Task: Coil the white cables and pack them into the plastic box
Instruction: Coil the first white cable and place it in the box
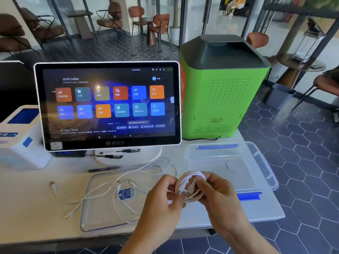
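A coiled white cable (190,182) is held in the air above the table's front edge, between both hands. My left hand (161,200) pinches the coil's left side and my right hand (218,195) grips its right side. Just behind and to the right stands the clear plastic box (256,162) with blue latches, holding nothing that I can see. To the left, loose white cables (117,182) sprawl over the box's clear lid (95,215), one carrying a blue-and-white tag (125,193). Another cable end (53,186) lies on the bare table further left.
A touchscreen terminal (108,105) stands behind the lid, with pens (104,169) at its base. A white and blue printer (20,136) sits at the left, a green machine (223,88) behind the box. The table (264,208) ends just right of the box.
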